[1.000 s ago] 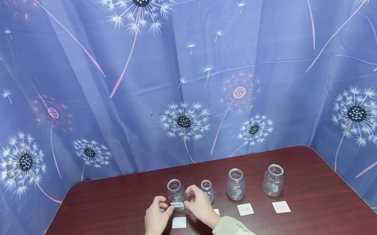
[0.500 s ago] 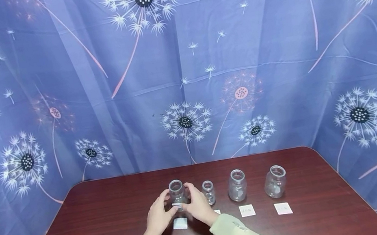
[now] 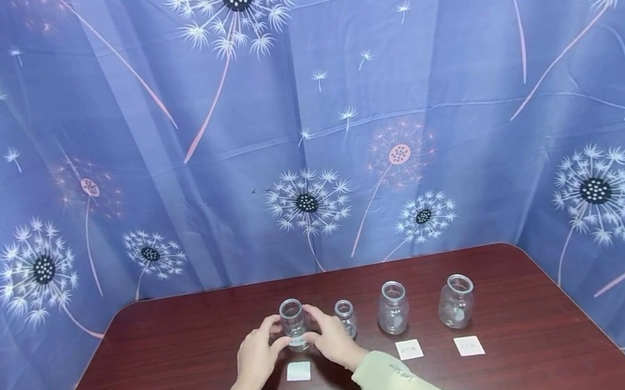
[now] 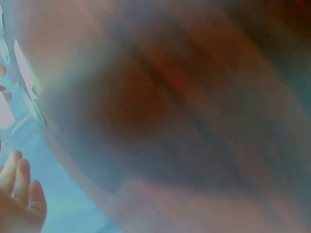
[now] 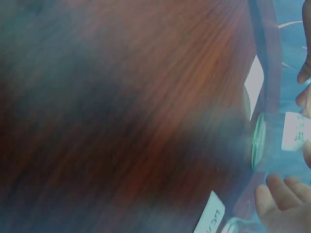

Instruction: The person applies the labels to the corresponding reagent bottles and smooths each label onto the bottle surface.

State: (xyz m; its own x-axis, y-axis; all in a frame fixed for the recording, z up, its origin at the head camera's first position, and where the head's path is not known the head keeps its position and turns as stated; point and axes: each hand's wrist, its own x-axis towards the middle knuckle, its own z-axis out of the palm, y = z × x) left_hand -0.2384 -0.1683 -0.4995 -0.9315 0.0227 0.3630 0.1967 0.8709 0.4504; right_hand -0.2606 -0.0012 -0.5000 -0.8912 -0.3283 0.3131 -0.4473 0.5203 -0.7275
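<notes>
A clear glass jar (image 3: 293,324) stands upright at the left end of a row, with a small white label (image 3: 297,341) across its lower front. My left hand (image 3: 257,355) holds the jar's left side, thumb at the label's left end. On the other side my right hand (image 3: 333,342) has its fingers around the jar and its thumb at the label's right end. Handwriting shows on the label (image 5: 295,132) in the right wrist view. In the left wrist view only some of my left fingers (image 4: 22,179) show at the edge.
To the right stand a small glass jar (image 3: 345,318) and two larger ones (image 3: 392,308) (image 3: 455,302). White cards lie in front: a card (image 3: 298,371) before the held jar, others (image 3: 409,349) (image 3: 469,345) farther right. A patterned blue curtain (image 3: 225,188) hangs behind the dark red table (image 3: 162,369).
The label, earlier pinched between both thumbs and fingers in front of the jar, now lies against the glass. Both hands have moved in around the jar's sides.
</notes>
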